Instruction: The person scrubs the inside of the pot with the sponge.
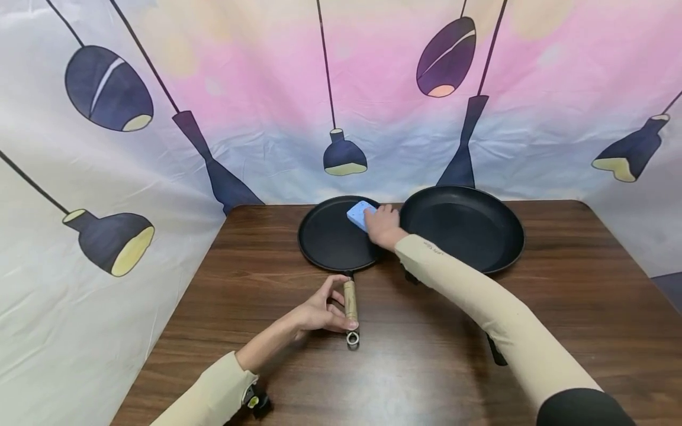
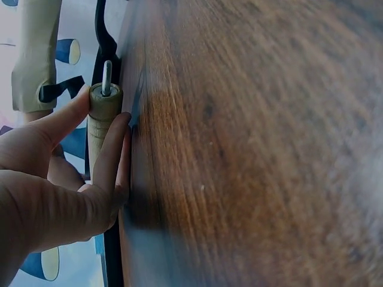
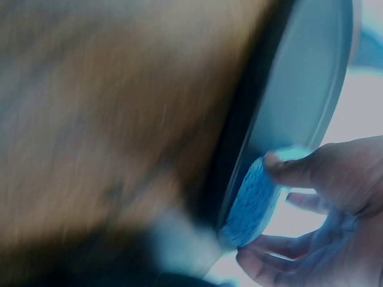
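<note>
A flat black griddle pan (image 1: 330,234) lies toward the back of the table, its wooden handle (image 1: 350,300) pointing at me. My left hand (image 1: 322,307) holds that handle, with thumb and fingers about it; the left wrist view shows the handle's end (image 2: 105,101) and its metal ring between them. My right hand (image 1: 385,225) grips a blue sponge (image 1: 360,214) over the right part of the griddle pan. In the right wrist view the sponge (image 3: 248,203) sits between thumb and fingers at the pan's surface (image 3: 299,84).
A larger, deeper black frying pan (image 1: 460,228) stands to the right of the griddle pan, partly behind my right forearm. Its dark handle (image 1: 496,350) shows below the sleeve. The brown wooden table (image 1: 405,378) ends at a printed cloth backdrop (image 1: 277,118).
</note>
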The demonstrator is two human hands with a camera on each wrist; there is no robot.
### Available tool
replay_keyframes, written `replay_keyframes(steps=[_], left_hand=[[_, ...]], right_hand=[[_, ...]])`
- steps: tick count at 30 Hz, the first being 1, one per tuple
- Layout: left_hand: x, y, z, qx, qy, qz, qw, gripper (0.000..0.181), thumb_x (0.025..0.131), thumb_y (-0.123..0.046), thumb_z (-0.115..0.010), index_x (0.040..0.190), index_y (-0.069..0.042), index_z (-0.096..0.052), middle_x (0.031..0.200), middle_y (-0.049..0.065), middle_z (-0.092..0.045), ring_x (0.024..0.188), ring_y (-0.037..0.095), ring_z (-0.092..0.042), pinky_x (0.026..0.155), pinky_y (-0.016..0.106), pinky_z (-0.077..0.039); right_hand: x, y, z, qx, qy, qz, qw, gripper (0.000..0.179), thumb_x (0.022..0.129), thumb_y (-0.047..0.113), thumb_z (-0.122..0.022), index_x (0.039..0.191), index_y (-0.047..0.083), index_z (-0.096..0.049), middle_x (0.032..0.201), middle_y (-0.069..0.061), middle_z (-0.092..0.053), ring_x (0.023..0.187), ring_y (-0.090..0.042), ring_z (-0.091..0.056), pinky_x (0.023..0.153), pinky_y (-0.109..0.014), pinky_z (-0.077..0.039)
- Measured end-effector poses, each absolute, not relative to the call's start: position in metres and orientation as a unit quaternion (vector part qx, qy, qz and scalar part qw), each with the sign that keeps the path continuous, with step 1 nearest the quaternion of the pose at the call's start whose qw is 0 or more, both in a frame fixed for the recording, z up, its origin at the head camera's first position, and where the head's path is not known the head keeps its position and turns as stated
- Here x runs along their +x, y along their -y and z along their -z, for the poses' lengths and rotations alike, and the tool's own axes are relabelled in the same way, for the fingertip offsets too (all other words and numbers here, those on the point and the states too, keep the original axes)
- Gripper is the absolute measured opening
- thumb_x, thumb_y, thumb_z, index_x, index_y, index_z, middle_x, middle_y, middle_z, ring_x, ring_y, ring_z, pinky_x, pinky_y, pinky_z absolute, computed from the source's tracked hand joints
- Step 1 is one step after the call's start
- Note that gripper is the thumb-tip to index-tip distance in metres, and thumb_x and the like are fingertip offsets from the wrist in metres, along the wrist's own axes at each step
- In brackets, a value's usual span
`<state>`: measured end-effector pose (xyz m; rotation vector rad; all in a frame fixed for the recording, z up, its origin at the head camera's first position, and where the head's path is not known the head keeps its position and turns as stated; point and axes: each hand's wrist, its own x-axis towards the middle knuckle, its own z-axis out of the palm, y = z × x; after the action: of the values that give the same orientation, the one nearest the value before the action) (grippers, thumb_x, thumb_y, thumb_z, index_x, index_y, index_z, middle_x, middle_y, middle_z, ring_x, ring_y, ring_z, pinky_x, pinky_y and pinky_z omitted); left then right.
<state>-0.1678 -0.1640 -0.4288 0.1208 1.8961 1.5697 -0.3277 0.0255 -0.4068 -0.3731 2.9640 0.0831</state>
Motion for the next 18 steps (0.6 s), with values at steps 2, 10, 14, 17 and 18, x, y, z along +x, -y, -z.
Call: replay_keyframes(steps=[2, 10, 14, 17, 18], left_hand=[[-0.169, 0.164, 0.428, 0.045, -0.732, -0.593, 0.333, 0.094, 0.08, 0.002, -0.084, 0.151, -0.022, -0.028, 0.123, 0.013, -0.041, 0.088, 0.017, -0.067, 0.077, 0.029, -0.062], [-0.165, 0.167, 0.428, 0.046, -0.734, -0.587, 0.338, 0.093, 0.082, 0.001, -0.083, 0.152, -0.022, -0.026, 0.123, 0.013, -0.042, 0.088, 0.016, -0.067, 0.078, 0.029, -0.061], [-0.165, 0.166, 0.428, 0.045, -0.723, -0.599, 0.341, 0.093, 0.082, 0.004, -0.082, 0.152, -0.022, -0.026, 0.123, 0.013, -0.04, 0.089, 0.016, -0.067, 0.08, 0.032, -0.063], [-0.165, 0.165, 0.427, 0.046, -0.718, -0.605, 0.34, 0.093, 0.082, 0.005, -0.082, 0.151, -0.021, -0.027, 0.124, 0.013, -0.039, 0.088, 0.016, -0.067, 0.082, 0.034, -0.063], [-0.165, 0.165, 0.427, 0.046, -0.719, -0.605, 0.339, 0.093, 0.082, 0.005, -0.082, 0.151, -0.022, -0.027, 0.124, 0.012, -0.039, 0.088, 0.016, -0.068, 0.082, 0.034, -0.063]], right_hand=[[-0.315, -0.014, 0.406, -0.153, -0.984, -0.035, 0.079, 0.038, 0.11, 0.018, -0.044, 0.148, 0.012, -0.044, 0.135, -0.027, -0.055, 0.125, -0.042, -0.051, 0.103, -0.049, -0.051], [-0.275, 0.007, 0.398, -0.305, -0.944, 0.012, 0.127, 0.048, 0.1, 0.031, -0.068, 0.145, 0.029, -0.048, 0.14, -0.016, -0.054, 0.131, -0.036, -0.049, 0.108, -0.048, -0.05], [-0.281, -0.007, 0.396, -0.29, -0.947, 0.022, 0.132, 0.05, 0.101, 0.03, -0.067, 0.146, 0.03, -0.046, 0.143, -0.016, -0.052, 0.136, -0.038, -0.046, 0.115, -0.054, -0.042], [-0.291, -0.019, 0.397, -0.248, -0.962, 0.004, 0.112, 0.049, 0.103, 0.025, -0.063, 0.148, 0.025, -0.044, 0.141, -0.02, -0.052, 0.134, -0.04, -0.047, 0.114, -0.055, -0.042], [-0.295, -0.024, 0.399, -0.23, -0.968, -0.012, 0.103, 0.047, 0.104, 0.022, -0.061, 0.148, 0.022, -0.043, 0.14, -0.021, -0.053, 0.132, -0.04, -0.048, 0.113, -0.054, -0.043]])
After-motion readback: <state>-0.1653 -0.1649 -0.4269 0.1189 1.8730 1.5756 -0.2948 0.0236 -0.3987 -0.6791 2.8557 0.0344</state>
